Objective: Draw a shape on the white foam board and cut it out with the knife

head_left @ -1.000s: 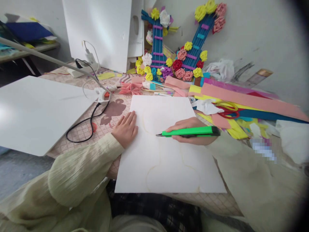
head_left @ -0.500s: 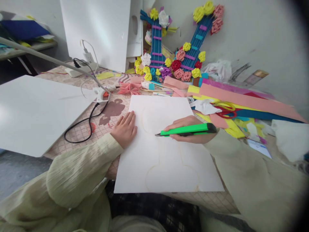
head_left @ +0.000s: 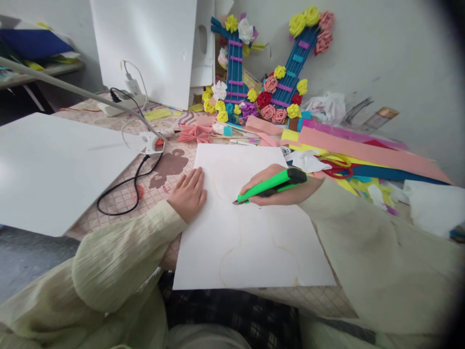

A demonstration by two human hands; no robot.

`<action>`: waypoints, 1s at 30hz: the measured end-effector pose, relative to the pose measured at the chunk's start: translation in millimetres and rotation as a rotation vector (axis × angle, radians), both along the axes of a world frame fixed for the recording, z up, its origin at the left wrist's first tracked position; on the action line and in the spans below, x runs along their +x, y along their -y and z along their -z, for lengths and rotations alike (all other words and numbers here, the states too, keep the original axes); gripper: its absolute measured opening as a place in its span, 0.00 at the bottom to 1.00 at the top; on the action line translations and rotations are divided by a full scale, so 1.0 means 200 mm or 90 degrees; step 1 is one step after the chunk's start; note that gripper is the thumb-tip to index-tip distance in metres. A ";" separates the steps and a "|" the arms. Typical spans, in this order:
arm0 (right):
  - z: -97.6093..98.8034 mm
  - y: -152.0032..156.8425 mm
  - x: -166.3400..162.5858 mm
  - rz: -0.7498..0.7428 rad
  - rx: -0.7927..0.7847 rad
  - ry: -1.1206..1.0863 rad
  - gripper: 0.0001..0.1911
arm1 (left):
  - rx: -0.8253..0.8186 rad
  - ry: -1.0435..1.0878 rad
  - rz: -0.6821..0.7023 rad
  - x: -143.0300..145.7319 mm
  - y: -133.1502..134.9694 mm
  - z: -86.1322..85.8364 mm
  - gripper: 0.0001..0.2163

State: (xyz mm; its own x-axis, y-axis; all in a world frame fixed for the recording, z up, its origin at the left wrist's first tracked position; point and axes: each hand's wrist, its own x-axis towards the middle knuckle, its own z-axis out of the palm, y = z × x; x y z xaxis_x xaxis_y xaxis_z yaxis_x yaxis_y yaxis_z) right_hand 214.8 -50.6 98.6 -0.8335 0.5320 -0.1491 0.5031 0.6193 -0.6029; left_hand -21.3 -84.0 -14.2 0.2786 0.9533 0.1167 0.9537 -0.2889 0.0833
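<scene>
Nearest, at the front of the surface (head_left: 319, 298): white sheet (head_left: 203, 261) lying flat, a faint yellowish outline (head_left: 222, 259) curving across it, near-left corner seemingly poking past the edge.
Green knife (head_left: 267, 184): over the sheet's middle, tip just beside the outline's upper curve; whether the blade meets the sheet, hard to tell.
Right hand (head_left: 290, 195): fingers wrapped around the knife's handle, a proper hold.
Left hand (head_left: 189, 194): palm down on the sheet's left edge, fingers stretched nearly together, gripping nothing.
Danger: that tip points towards the left hand; push too hard and a skid could carry it there. Bracing on one side only might let the sheet swivel and pull the blade off line.
Change from half a second ago: the knife's back end has swung up and away, the right hand shifting with it; tip practically on its old spot, left hand unmoved.
Beyond: scissors (head_left: 351, 170) among coloured paper strips (head_left: 366, 145).
Farthest, by the wall (head_left: 392, 58): two flower-trimmed blue guitar shapes (head_left: 235, 68).
</scene>
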 end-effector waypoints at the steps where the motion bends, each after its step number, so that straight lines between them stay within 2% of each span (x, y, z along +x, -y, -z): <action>1: -0.01 -0.01 -0.02 -0.001 -0.005 0.016 0.13 | -0.001 0.000 -0.001 0.00 0.00 0.00 0.25; 6: -0.05 -0.04 -0.08 -0.043 -0.024 0.053 0.12 | -0.004 0.000 -0.004 0.00 0.00 -0.01 0.25; 15: -0.05 -0.04 -0.09 -0.021 -0.038 0.055 0.13 | -0.005 -0.004 -0.006 0.01 0.00 -0.01 0.25; 24: -0.03 -0.01 -0.02 0.012 -0.020 0.020 0.13 | 0.017 0.012 0.000 0.00 0.00 0.00 0.25; 30: -0.04 -0.02 -0.07 -0.005 -0.023 0.041 0.12 | 0.028 0.012 0.003 0.00 0.00 0.01 0.25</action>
State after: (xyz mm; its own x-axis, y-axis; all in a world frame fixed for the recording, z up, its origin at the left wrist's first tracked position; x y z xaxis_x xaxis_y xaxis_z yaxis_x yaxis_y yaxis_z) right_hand 200.3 -47.2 106.8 -0.8259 0.5185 -0.2213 0.5364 0.6020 -0.5916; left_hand -22.0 -84.0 -16.1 0.2796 0.9461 0.1634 0.9509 -0.2964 0.0892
